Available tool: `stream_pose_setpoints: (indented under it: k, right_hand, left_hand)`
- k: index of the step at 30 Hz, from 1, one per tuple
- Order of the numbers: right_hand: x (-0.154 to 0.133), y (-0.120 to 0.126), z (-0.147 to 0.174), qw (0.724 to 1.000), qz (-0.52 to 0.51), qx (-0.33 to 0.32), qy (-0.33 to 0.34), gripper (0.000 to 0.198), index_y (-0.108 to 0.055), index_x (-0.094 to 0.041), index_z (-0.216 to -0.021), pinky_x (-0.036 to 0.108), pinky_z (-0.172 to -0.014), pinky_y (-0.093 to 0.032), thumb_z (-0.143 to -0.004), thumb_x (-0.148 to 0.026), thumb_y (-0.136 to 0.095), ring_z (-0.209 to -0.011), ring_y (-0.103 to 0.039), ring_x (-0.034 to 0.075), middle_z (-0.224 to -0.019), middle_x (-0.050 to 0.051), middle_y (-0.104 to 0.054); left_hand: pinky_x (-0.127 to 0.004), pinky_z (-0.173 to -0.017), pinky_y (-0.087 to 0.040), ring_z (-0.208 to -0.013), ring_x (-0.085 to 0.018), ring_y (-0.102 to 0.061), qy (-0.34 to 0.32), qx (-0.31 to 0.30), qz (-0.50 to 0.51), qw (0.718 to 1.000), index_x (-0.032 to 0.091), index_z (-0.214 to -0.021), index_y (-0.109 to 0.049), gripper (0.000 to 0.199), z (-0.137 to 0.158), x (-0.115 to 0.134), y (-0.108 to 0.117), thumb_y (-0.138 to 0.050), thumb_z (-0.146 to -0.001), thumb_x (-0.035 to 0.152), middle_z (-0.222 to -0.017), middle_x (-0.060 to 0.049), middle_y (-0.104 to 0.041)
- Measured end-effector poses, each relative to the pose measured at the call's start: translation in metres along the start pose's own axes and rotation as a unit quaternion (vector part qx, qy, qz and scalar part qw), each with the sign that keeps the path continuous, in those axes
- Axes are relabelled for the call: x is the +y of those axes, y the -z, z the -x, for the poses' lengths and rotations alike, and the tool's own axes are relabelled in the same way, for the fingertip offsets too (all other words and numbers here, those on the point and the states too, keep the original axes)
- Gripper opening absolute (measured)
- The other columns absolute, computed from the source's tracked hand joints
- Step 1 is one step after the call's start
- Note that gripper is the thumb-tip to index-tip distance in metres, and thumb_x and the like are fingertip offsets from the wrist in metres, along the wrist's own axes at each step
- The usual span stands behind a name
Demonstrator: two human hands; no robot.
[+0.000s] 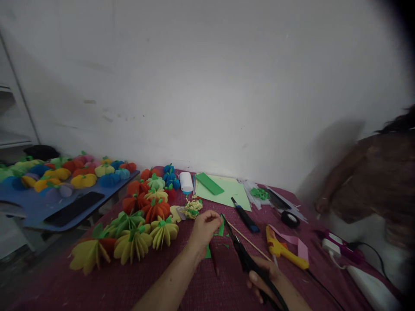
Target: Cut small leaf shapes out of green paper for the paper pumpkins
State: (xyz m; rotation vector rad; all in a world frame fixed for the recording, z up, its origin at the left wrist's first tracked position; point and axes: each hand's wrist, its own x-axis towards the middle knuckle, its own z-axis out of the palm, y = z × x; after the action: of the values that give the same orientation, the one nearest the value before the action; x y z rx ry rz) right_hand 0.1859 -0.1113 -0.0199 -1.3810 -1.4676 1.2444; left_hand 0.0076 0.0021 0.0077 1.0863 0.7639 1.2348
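My left hand [206, 226] pinches a small strip of green paper [221, 227] above the maroon tablecloth. Black-handled scissors [248, 261] are gripped in my right hand [266, 276], with their blades pointing up and left beside that strip. Small green scraps [226, 245] lie under the blades. A thin wooden stick [251, 242] lies just right of the scissors. To the left of my left hand stand folded-paper pumpkins, among them a yellow one [164, 232] and an orange one [155, 211].
A yellow glue gun [285, 250], a utility knife [245, 214] and black tape [289, 219] lie to the right. Pale green sheets [233, 194] rest near the wall. A blue table [29, 218] at left holds more paper pumpkins. Another person [379, 172] is at the far right.
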Motion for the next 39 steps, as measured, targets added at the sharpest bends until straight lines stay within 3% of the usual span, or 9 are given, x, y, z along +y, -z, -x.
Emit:
stream_pose_setpoints:
  k: [6, 10, 14, 17, 22, 28, 39]
  right_hand:
    - [0.001, -0.005, -0.003, 1.000, -0.025, 0.004, -0.009, 0.045, -0.059, -0.015, -0.076, 0.018, -0.041, -0.032, -0.072, -0.059, -0.062, -0.043, -0.042, 0.006, -0.061, -0.001, -0.054]
    - [-0.012, -0.010, -0.005, 0.995, -0.074, 0.070, 0.005, 0.045, -0.059, -0.016, -0.084, 0.020, -0.044, -0.034, -0.072, -0.059, -0.063, -0.046, -0.043, 0.008, -0.064, -0.001, -0.054]
    - [-0.025, -0.008, -0.007, 0.987, -0.069, 0.125, 0.072, 0.043, -0.058, -0.018, -0.100, 0.026, -0.056, -0.042, -0.075, -0.053, -0.063, -0.061, -0.054, 0.015, -0.076, 0.004, -0.062]
    - [-0.031, -0.008, -0.013, 0.981, -0.033, 0.169, 0.091, 0.049, -0.055, -0.022, -0.105, 0.032, -0.072, -0.046, -0.067, -0.046, -0.074, -0.079, -0.061, 0.022, -0.083, 0.005, -0.066]
    - [-0.045, -0.020, -0.033, 0.966, -0.068, 0.222, 0.117, 0.055, -0.044, -0.027, -0.108, 0.035, -0.078, -0.048, -0.065, -0.040, -0.076, -0.086, -0.063, 0.024, -0.089, 0.003, -0.065]
    - [-0.059, -0.036, -0.060, 0.958, -0.094, 0.237, 0.134, 0.058, -0.044, -0.026, -0.097, 0.032, -0.062, -0.047, -0.055, -0.045, -0.080, -0.069, -0.059, 0.022, -0.072, -0.001, -0.059]
    - [-0.065, -0.034, -0.065, 0.956, -0.094, 0.245, 0.131, 0.051, -0.046, -0.024, -0.098, 0.026, -0.051, -0.039, -0.060, -0.040, -0.076, -0.055, -0.048, 0.015, -0.061, -0.005, -0.052]
  left_hand:
    - [-0.021, -0.047, -0.028, -0.047, -0.009, -0.037, -0.002, -0.001, 0.008, 1.000, 0.017, -0.053, -0.056, 0.013, 0.000, 0.000, 0.000, -0.063, -0.059, 0.027, -0.048, 0.004, -0.045]
    - [-0.021, -0.047, -0.028, -0.048, -0.009, -0.038, 0.001, -0.005, 0.020, 1.000, 0.016, -0.055, -0.057, 0.016, 0.000, -0.002, 0.001, -0.065, -0.060, 0.029, -0.050, 0.004, -0.046]
    - [-0.021, -0.049, -0.031, -0.050, -0.009, -0.040, 0.005, -0.012, 0.035, 0.999, 0.016, -0.058, -0.058, 0.021, -0.001, -0.005, 0.001, -0.069, -0.060, 0.034, -0.052, 0.003, -0.048]
    - [-0.021, -0.049, -0.031, -0.050, -0.009, -0.040, 0.007, -0.014, 0.047, 0.999, 0.016, -0.060, -0.058, 0.027, -0.002, -0.007, 0.001, -0.073, -0.059, 0.039, -0.054, 0.004, -0.047]
    - [-0.020, -0.050, -0.032, -0.051, -0.009, -0.043, 0.009, -0.018, 0.057, 0.998, 0.016, -0.063, -0.060, 0.031, 0.001, -0.009, -0.002, -0.076, -0.059, 0.042, -0.055, 0.004, -0.050]
    - [-0.022, -0.056, -0.036, -0.059, -0.011, -0.049, 0.001, -0.003, 0.072, 0.997, 0.016, -0.067, -0.061, 0.029, 0.003, -0.010, -0.004, -0.078, -0.058, 0.038, -0.063, 0.002, -0.056]
    - [-0.020, -0.051, -0.033, -0.058, -0.011, -0.048, 0.013, -0.020, 0.093, 0.995, 0.016, -0.070, -0.061, 0.022, 0.009, -0.002, -0.005, -0.073, -0.064, 0.034, -0.062, 0.002, -0.056]
